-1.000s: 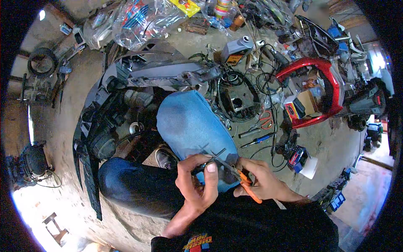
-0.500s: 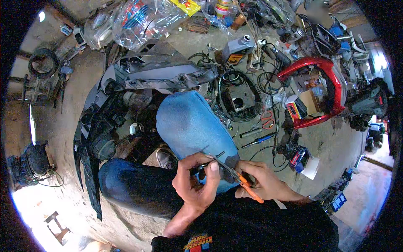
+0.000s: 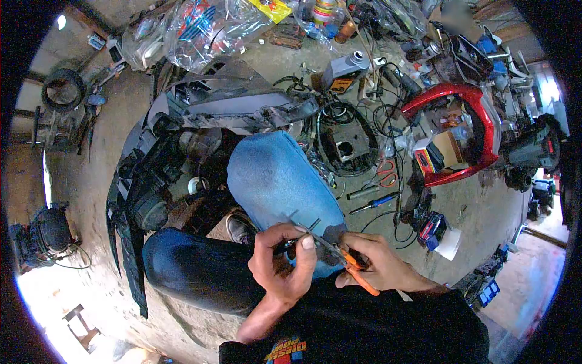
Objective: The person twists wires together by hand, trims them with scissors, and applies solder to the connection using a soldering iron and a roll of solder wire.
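My left hand (image 3: 280,261) is closed in a pinch, thumb against forefinger, in front of my raised denim knee (image 3: 273,176). A thin dark piece like a wire (image 3: 313,225) sticks out just beyond the fingertips. My right hand (image 3: 383,265) is wrapped round a pair of orange-handled pliers (image 3: 359,273). Their narrow metal jaws slant up and left to the left thumb and forefinger, overlapping the dark piece in this view. The palm hides part of what the left fingers hold.
A grey and black motorbike body panel (image 3: 242,112) lies beyond my legs. On the floor to the right are red scissors (image 3: 387,174), a blue screwdriver (image 3: 379,202), black cables, a red curved fairing (image 3: 488,130) and a small box (image 3: 431,225). Plastic bags (image 3: 200,30) lie at the back.
The pliers and the dark piece shift very slightly at the left fingertips. Both hands keep their hold and stay nearly in place.
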Demonstrator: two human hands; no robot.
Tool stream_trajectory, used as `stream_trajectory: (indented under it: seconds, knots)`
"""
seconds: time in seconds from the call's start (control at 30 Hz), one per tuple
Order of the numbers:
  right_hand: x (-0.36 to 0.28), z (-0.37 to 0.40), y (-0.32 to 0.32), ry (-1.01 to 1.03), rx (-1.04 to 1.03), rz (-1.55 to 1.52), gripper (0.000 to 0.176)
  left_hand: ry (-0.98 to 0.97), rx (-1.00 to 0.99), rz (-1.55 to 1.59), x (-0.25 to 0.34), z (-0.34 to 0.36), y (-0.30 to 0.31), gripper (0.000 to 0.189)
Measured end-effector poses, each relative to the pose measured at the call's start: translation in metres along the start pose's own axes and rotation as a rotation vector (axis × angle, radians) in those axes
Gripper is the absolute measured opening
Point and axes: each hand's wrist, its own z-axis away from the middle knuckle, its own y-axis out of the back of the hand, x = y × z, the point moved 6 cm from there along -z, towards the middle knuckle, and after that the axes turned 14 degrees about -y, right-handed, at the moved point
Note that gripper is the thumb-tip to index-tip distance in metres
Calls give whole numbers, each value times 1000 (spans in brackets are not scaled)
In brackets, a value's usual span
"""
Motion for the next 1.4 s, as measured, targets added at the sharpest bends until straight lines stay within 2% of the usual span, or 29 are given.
stream_trajectory:
  seconds: [0.13, 0.23, 0.43, 0.53, 0.67, 0.77, 0.87, 0.97, 1.03, 1.07, 1.13, 1.17, 1.2, 1.27, 1.37, 1.4]
  knots:
    - [-1, 1, 0, 8, 3, 8, 51, -70, -6, -5, 5, -5, -1, 18]
    - [-5, 2, -2, 14, -16, -5, 50, -15, 16, 41, 10, -8, -1, 18]
    - [3, 2, -11, -25, -88, -26, 49, 272, 29, 406, 4, 7, -4, 23]
    - [9, 1, -15, -47, -144, -55, 49, 208, 7, 381, -1, 8, -2, 25]
    - [11, 3, -16, -67, -158, -63, 47, -36, -46, 199, -1, 1, -2, 26]
    - [14, 2, -16, -24, -152, -104, 46, -45, -119, 50, 2, 2, -1, 29]
    - [20, 4, -16, -23, -166, -137, 46, 9, -117, 64, -11, 16, 1, 32]
    - [26, 7, -15, -21, -176, -156, 46, -178, -211, -16, -4, 6, -3, 31]
    - [29, 10, -13, 55, -140, -145, 44, -185, -163, 37, -9, 11, -5, 30]
    - [39, 12, -9, 53, -62, -169, 41, -189, -141, 63, -11, 13, -6, 29]
    - [72, 24, -6, 49, 92, -213, 36, 9, -82, 237, -13, 22, -7, 28]
    - [97, 31, -3, -44, 222, -223, 30, 108, -51, 324, -13, 26, -10, 28]
    - [154, 41, -9, -189, 427, -216, 32, 160, -51, 391, -9, 26, -15, 27]
    - [231, 55, -15, -544, 687, -16, 26, 264, -56, 526, -3, 25, -26, 27]
    - [317, 90, -44, -607, 790, 97, 29, 386, -37, 671, -7, 30, -38, 25]
    - [363, 102, -64, -622, 783, 141, 30, 444, -48, 693, -8, 31, -41, 22]
